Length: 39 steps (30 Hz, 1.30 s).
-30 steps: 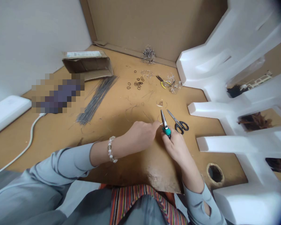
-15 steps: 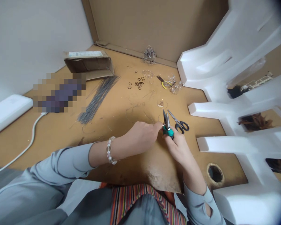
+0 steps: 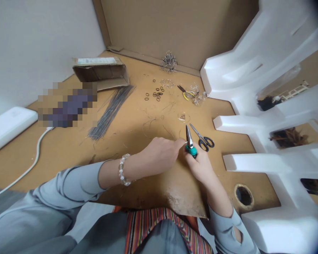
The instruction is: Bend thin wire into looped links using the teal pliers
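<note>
My right hand (image 3: 201,163) is wrapped round a pair of green-handled pliers (image 3: 191,150), whose pointed jaws are closed and aimed away from me. Beside it, my left hand (image 3: 161,153) pinches a thin wire (image 3: 186,141), its short shiny end reaching to the base of the jaws. Most of that wire is hidden by my fingers. Just right of the pliers lie black-handled scissors (image 3: 206,141). Farther off, several small dark rings (image 3: 158,94) are scattered on the table (image 3: 137,102).
A bundle of straight grey wires (image 3: 110,114) lies before a cardboard box (image 3: 102,74). Yellow-handled pliers (image 3: 186,94) rest by a wire tangle (image 3: 197,96); another tangle (image 3: 169,62) stands behind. White foam (image 3: 235,163) borders the right, near a round hole (image 3: 243,195). A white cable (image 3: 37,151) runs left.
The plier jaws spread apart half a second ago and are closed again now. Both hands have shifted very slightly to the right, still holding the wire and pliers.
</note>
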Motion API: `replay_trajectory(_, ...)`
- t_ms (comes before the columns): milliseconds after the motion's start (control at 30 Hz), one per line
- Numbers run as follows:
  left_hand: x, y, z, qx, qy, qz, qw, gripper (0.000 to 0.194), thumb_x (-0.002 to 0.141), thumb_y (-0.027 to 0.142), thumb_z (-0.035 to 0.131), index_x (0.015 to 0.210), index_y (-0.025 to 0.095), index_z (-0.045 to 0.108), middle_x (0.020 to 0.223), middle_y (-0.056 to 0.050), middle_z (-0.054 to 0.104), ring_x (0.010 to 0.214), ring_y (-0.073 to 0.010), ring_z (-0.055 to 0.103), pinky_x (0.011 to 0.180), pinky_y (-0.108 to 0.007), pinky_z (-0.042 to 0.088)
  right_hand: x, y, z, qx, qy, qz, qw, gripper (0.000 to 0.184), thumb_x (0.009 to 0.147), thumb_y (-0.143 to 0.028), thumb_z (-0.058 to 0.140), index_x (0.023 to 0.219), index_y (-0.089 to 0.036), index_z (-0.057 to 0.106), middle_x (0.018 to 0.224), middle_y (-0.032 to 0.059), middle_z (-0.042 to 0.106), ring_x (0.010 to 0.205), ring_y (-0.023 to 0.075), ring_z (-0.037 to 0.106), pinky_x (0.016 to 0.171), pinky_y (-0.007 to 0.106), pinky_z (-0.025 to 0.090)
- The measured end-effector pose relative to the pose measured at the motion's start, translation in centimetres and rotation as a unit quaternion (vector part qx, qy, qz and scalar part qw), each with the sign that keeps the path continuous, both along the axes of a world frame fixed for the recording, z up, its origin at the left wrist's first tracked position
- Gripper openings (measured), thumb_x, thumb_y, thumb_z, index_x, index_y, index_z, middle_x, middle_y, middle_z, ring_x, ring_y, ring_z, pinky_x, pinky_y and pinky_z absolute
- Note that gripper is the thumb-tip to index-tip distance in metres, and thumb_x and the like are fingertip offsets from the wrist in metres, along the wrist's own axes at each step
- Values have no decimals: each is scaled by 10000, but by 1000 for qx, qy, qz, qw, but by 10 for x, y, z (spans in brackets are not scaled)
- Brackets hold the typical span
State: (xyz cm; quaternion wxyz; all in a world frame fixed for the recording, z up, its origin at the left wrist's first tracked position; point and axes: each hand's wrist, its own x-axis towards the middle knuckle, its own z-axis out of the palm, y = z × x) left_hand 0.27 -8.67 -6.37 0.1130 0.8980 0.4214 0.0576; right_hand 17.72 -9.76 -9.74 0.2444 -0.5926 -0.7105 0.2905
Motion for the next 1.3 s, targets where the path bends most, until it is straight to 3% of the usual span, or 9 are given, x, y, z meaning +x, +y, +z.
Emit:
replay_trajectory(200,0,1,1,-2,-9,-4,1000,268,833,119,338,1057,126,484,697,-87,647,605,-236,629,490,-275,379,-5,3,-4,-18,57,-34,998,66,722,-244,539,760,-192,556,613,-30,541,556,131,484,562,233,380)
replay_trajectory(300,-1,1,1,2,-21,-8,1000,245,834,124,335,1025,134,488,681,-77,645,589,-236,624,473,-273,368,-8,2,-6,-10,72,-53,996,178,724,-358,589,729,-181,565,580,-31,534,514,119,464,510,224,368)
replay_trajectory(667,2,7,-10,-3,-21,13,1000,237,859,135,311,1013,117,490,672,-71,643,589,-209,617,528,-271,411,-6,13,-18,79,-27,-88,993,245,789,-403,514,653,-200,530,571,-11,521,512,131,451,533,246,347)
replay_trajectory(767,1,10,-10,-16,-40,8,999,239,866,154,311,1006,118,501,685,-74,645,609,-209,616,557,-276,420,-2,14,-15,16,67,-51,996,221,778,-402,544,736,-186,571,593,-14,538,540,129,475,549,244,366)
replay_trajectory(867,0,18,-9,-75,-124,-24,989,250,890,175,293,1009,140,511,771,-67,664,683,-187,619,632,-275,431,2,14,-8,-82,188,7,979,232,761,-396,571,827,-173,572,600,-19,548,554,129,492,569,252,392)
replay_trajectory(1000,-2,28,-8,-202,-273,-85,937,278,910,169,263,936,160,540,802,-17,660,753,-132,584,732,-243,413,3,11,-1,-142,228,30,963,252,769,-431,541,795,-181,528,572,-22,524,525,133,480,528,258,383)
replay_trajectory(1133,0,23,-5,-222,-302,-5,927,243,891,213,329,869,150,563,666,16,539,604,-110,470,592,-218,363,0,8,-3,43,-28,-86,995,139,756,-331,522,738,-193,530,626,4,529,595,160,478,567,271,366)
replay_trajectory(1233,3,14,-2,-254,-314,48,914,242,889,224,331,883,150,561,547,54,372,504,-92,351,511,-205,297,-1,8,-6,191,-202,-137,951,50,709,-231,508,733,-192,529,728,59,553,732,217,494,646,312,373)
replay_trajectory(1300,4,10,-2,-274,-334,55,900,243,893,228,321,894,147,551,526,64,316,482,-87,317,494,-200,282,-1,9,-5,230,-238,-143,933,54,700,-209,501,735,-186,535,759,83,555,786,244,489,698,345,373)
